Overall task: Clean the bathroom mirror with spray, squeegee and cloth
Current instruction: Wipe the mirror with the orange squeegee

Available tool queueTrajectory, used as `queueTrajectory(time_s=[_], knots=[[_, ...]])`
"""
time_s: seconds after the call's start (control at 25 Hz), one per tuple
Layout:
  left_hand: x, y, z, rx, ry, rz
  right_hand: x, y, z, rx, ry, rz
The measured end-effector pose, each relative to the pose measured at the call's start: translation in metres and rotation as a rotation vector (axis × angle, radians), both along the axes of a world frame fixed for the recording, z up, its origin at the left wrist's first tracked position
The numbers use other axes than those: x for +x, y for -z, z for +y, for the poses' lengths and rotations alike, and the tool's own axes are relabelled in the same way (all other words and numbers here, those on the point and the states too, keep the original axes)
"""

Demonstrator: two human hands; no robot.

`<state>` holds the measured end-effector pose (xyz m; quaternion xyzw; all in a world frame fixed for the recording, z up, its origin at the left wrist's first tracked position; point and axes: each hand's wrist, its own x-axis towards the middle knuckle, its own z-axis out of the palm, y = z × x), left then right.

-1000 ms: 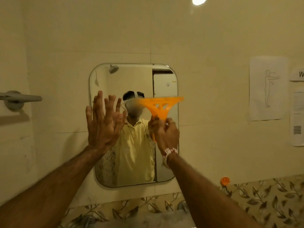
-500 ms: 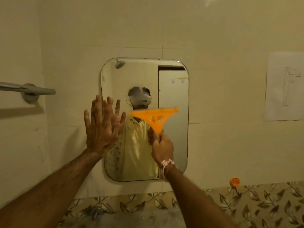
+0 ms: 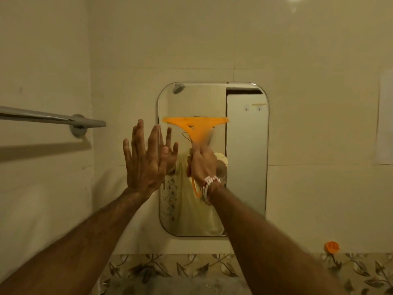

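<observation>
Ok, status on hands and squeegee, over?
Right hand gripping orange squeegee, blade level over mirror upper left. Left hand open at mirror's left edge. Nothing blocking.

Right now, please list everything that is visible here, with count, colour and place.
mirror: 1, silvery, centre of wall
squeegee: 1, orange, on mirror's upper left
towel bar: 1, grey metal, left wall
paper sheet: 1, white, far right wall
round object: 1, orange, lower right wall
leaf-pattern tiles: one band, beige-brown, bottom
bracelet: 1, white beads, right wrist
left hand: 1, spread, at mirror's left edge
right hand: 1, grips squeegee handle
</observation>
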<state>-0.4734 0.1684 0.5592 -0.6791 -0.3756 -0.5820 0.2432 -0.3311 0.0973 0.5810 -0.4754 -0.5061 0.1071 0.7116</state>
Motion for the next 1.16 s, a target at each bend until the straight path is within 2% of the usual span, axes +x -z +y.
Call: queueTrajectory(time_s=[0.08,0.2,0.32,0.56,0.64,0.76,0.88,1.0,1.08,1.16], knots=[[-0.008,0.001,0.003,0.012,0.017,-0.020,-0.016,-0.027,0.013,-0.027,0.011,-0.016],[-0.025,0.009,0.010,0.008,0.001,-0.037,-0.026,-0.019,0.026,-0.054,0.063,-0.092],[-0.037,0.025,0.018,-0.015,-0.014,-0.033,-0.024,0.040,0.033,-0.101,0.047,-0.154],[-0.038,0.045,0.024,-0.061,-0.035,0.024,-0.013,0.205,0.018,-0.267,0.074,-0.279],[-0.034,0.047,0.021,-0.061,-0.040,0.036,-0.011,0.232,0.013,-0.338,0.112,-0.354],[-0.025,0.042,0.014,-0.058,-0.017,0.025,-0.008,0.212,0.006,-0.222,0.115,-0.316],[-0.011,0.031,0.006,-0.045,0.025,0.022,0.005,0.146,0.005,-0.034,0.181,-0.198],[0.008,0.022,-0.001,-0.033,0.057,0.017,0.023,0.089,0.007,-0.008,0.263,-0.091],[0.021,0.022,-0.005,-0.025,0.070,0.027,0.033,0.087,0.006,-0.038,0.265,-0.078],[0.029,0.026,-0.006,-0.026,0.084,0.046,0.040,0.117,0.005,-0.083,0.235,-0.079]])
